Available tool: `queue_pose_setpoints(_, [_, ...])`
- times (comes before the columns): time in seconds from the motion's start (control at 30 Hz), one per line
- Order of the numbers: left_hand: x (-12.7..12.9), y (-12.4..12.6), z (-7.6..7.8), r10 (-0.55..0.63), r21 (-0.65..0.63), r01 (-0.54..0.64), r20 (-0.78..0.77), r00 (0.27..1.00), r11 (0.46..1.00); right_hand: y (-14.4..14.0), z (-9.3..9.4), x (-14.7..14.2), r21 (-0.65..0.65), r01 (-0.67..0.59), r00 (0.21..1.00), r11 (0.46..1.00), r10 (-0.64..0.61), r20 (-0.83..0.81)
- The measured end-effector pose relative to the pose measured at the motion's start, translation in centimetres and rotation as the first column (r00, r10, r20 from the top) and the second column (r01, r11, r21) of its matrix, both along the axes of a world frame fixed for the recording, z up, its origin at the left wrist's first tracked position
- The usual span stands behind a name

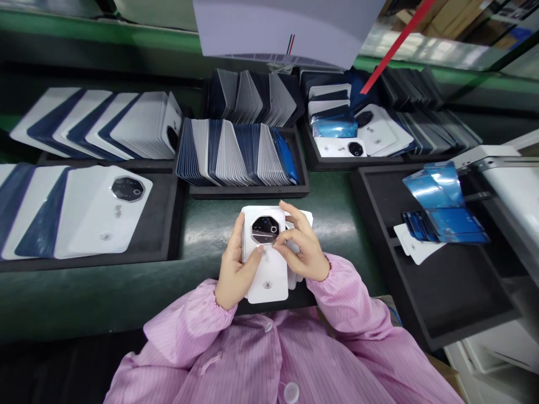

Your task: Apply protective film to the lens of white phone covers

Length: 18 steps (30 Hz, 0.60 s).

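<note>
Close in front of my body is a white phone-shaped panel [268, 272] with a shiny black octagonal camera patch [265, 229] near its top. My left hand [237, 265] is closed on its left side, the thumb lying across the face below the patch. At the patch's lower right edge, my right hand [304, 247] pinches with thumb and forefinger; anything between those fingertips is too small to make out. Its other fingers reach over the panel's upper right. More white panels [309, 216] lie partly hidden behind the right hand.
Dark trays hold rows of white and navy panels at left [138, 129] and centre back [236, 154]. A back-right tray [337, 163] has white panels and blue film. At right, another tray [455, 297] carries shiny blue pieces [455, 224]. A paper sheet [278, 28] hangs overhead.
</note>
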State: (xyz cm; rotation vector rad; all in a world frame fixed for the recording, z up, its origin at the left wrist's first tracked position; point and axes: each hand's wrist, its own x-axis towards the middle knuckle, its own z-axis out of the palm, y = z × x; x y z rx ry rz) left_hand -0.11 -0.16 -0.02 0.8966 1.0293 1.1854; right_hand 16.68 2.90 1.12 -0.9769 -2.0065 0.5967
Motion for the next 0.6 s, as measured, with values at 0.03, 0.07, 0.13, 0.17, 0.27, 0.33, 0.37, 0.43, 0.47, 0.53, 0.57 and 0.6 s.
queue_pose_setpoints(0.03, [0.01,-0.03,0.02,0.002,0.000,-0.002,-0.004,1.000,1.000,-0.02,-0.01,-0.03,0.000,0.011,1.000,1.000,-0.011,-0.007])
queue_pose_setpoints(0.07, [0.00,-0.07,0.03,0.002,0.003,-0.002,-0.005,1.000,1.000,-0.03,0.00,-0.05,0.006,0.018,1.000,1.000,-0.018,-0.010])
queue_pose_setpoints(0.13, [-0.04,-0.17,0.02,-0.005,0.015,0.005,0.006,1.000,1.000,-0.05,0.05,-0.07,0.031,0.018,1.000,0.999,-0.018,0.006])
queue_pose_setpoints(0.17, [-0.07,-0.21,0.01,-0.013,0.024,0.013,0.012,1.000,1.000,-0.06,0.07,-0.07,0.041,0.015,1.000,0.999,-0.016,0.021])
queue_pose_setpoints(0.27, [-0.13,-0.23,-0.03,-0.042,0.069,0.041,0.020,0.999,0.997,-0.04,0.07,-0.07,0.045,0.010,0.998,0.999,-0.012,0.064])
queue_pose_setpoints(0.33, [-0.10,-0.14,-0.13,-0.046,0.100,0.045,0.009,0.999,0.994,0.02,0.04,-0.08,0.056,0.003,0.996,0.998,-0.008,0.091])
queue_pose_setpoints(0.37, [-0.07,-0.07,-0.20,-0.038,0.107,0.039,-0.004,0.999,0.993,0.06,0.03,-0.09,0.067,-0.002,0.994,0.998,-0.005,0.105])
queue_pose_setpoints(0.43, [0.04,0.08,-0.35,-0.006,0.104,0.010,-0.043,0.999,0.995,0.16,0.07,-0.09,0.092,-0.024,0.992,0.995,0.012,0.126])
queue_pose_setpoints(0.47, [0.09,0.15,-0.41,0.015,0.098,-0.009,-0.063,0.998,0.995,0.20,0.13,-0.07,0.094,-0.043,0.992,0.995,0.031,0.124])
queue_pose_setpoints(0.53, [0.18,0.21,-0.50,0.044,0.095,-0.035,-0.090,0.995,0.995,0.25,0.32,0.03,0.059,-0.070,0.996,0.996,0.066,0.063])
queue_pose_setpoints(0.57, [0.21,0.19,-0.54,0.046,0.097,-0.037,-0.098,0.994,0.995,0.27,0.42,0.10,0.021,-0.054,0.999,0.998,0.054,0.002])
queue_pose_setpoints(0.6, [0.23,0.12,-0.58,0.041,0.100,-0.030,-0.106,0.994,0.995,0.28,0.50,0.17,-0.029,-0.011,0.998,1.000,0.009,-0.064])
